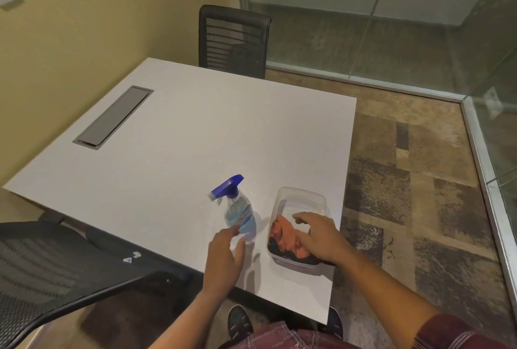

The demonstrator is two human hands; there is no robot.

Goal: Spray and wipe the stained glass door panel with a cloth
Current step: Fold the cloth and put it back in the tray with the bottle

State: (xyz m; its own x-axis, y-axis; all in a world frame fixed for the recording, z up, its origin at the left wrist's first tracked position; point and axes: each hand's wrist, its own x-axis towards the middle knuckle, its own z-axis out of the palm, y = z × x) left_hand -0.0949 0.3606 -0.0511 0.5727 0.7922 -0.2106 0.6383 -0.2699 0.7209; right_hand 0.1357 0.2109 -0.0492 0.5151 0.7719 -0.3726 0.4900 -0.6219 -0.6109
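On the white desk (pixel 179 136), the left hand (pixel 223 253), grip spread, touches the spray bottle (pixel 237 208) while the right hand (pixel 319 236), fingers loosely spread, rests on the orange cloth (pixel 282 236) inside a clear container (pixel 302 197).

A white tabletop (pixel 195 138) fills the middle of a small room, one side set against a pale yellow wall (pixel 98 12). A grey rectangular cable hatch (pixel 113 117) is let into its surface near that wall. A black mesh-backed chair (pixel 233 40) stands at the far end, tucked close to the edge, and a second black mesh chair (pixel 50 270) sits at the near left corner. The floor is carpet (pixel 405 194) in a patchwork of tan, brown and dark blocks. Glass partitions (pixel 363 12) in metal frames close the far and right sides, meeting at a corner. The light is even and warm.
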